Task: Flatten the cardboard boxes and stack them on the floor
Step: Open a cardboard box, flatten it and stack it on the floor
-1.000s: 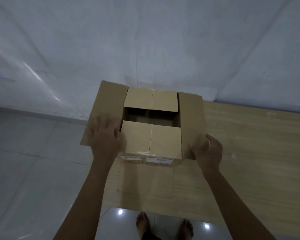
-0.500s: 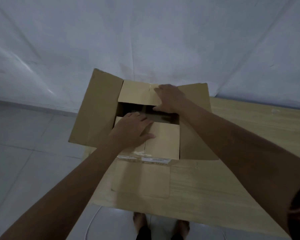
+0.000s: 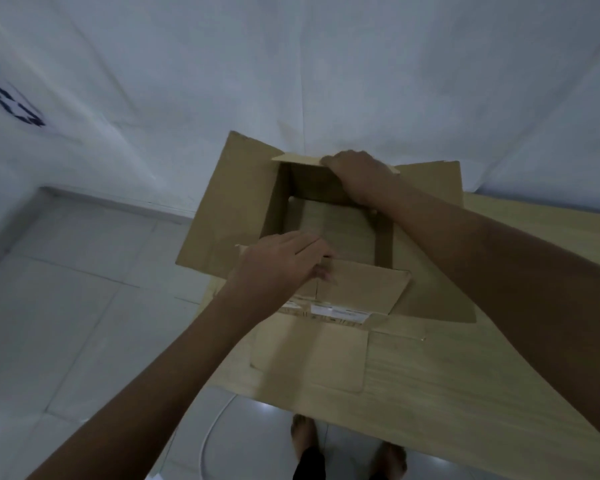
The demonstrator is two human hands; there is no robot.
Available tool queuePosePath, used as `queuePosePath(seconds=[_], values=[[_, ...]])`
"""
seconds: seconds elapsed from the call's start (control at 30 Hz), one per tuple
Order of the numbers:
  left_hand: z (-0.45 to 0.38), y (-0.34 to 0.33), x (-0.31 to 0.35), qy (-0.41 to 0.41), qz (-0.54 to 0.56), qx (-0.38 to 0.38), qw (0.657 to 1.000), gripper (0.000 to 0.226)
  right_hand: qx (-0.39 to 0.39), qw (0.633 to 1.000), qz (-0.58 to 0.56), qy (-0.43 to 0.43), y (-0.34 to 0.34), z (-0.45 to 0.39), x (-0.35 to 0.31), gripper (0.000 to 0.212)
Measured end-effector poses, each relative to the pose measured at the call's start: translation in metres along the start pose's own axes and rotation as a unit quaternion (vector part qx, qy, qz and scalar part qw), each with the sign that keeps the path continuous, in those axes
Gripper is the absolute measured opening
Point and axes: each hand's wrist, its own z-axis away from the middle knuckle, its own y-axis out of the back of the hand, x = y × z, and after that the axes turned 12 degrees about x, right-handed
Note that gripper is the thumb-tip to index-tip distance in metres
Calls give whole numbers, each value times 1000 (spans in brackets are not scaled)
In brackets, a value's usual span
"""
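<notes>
A person stands at a wooden table point(image 3: 465, 393), both arms reaching into an open cardboard box point(image 3: 236, 216) that sits at the table's far left corner, against a white sheet point(image 3: 291, 64) hung behind it. To the left of the left hand lies a tiled floor point(image 3: 66, 289), and the box's left flap is spread wide out over the table's edge. The left hand point(image 3: 278, 268) lies on the near flap, its fingers nearly straight and pointing right along the flap's inner edge, pressing rather than gripping; just below it a white label point(image 3: 336, 311) runs along the box's near edge, and a flat piece of cardboard point(image 3: 309, 358) lies on the table in front. Beyond and to the right of that hand, the right hand point(image 3: 357, 171) has its fingers curled over the far flap, gripping it at the box's back wall. Between the two hands the box stands open, its bottom in view. The right flap spreads out beneath the right forearm. Bare feet point(image 3: 303, 433) show on the floor below the table's near edge.
</notes>
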Motion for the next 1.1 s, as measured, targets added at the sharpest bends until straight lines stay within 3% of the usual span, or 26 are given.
queuePosePath(seconds=[0.13, 0.23, 0.37, 0.5, 0.63, 0.7, 0.77, 0.83, 0.87, 0.9, 0.93, 0.97, 1.0, 1.03, 1.1], values=[[-4, 27, -1, 65, -32, 16, 997, 19, 20, 1000, 12, -19, 46, 0, 13, 33], [0, 42, -18, 178, -54, 13, 982, 19, 22, 1000, 13, -16, 66, 10, 27, 31], [8, 49, -46, 301, -76, -8, 950, 23, -3, 1000, -2, -27, 77, 32, 48, 35], [6, 48, -56, 410, -125, -2, 903, 12, -30, 998, -10, -50, 75, 55, 63, 39], [10, 35, -67, 397, -189, -48, 897, 11, -63, 994, -49, -72, 61, 82, 71, 44], [15, 26, -72, 391, -196, -64, 897, 17, -20, 996, -43, -82, 43, 103, 75, 44], [17, 20, -72, 407, -178, -72, 893, 21, 111, 982, -20, -149, 19, 129, 71, 35], [16, 16, -71, 428, -169, -84, 884, 22, 250, 918, -89, -295, -5, 156, 49, 44], [14, 16, -71, 429, -169, -92, 883, 22, 307, 854, -163, -386, -15, 166, 30, 61], [12, 16, -72, 425, -169, -100, 884, 22, 352, 764, -249, -480, -22, 175, 10, 78], [10, 16, -73, 420, -168, -108, 885, 21, 364, 651, -351, -567, -27, 181, -10, 89], [9, 15, -75, 417, -163, -116, 887, 20, 334, 539, -449, -629, -31, 186, -28, 93], [8, 14, -77, 414, -156, -123, 888, 20, 279, 462, -531, -653, -36, 188, -44, 92], [7, 13, -80, 414, -144, -134, 889, 19, 220, 439, -590, -641, -40, 189, -58, 89], [4, 12, -88, 417, -115, -159, 888, 19, 155, 473, -636, -590, -41, 185, -83, 89]])
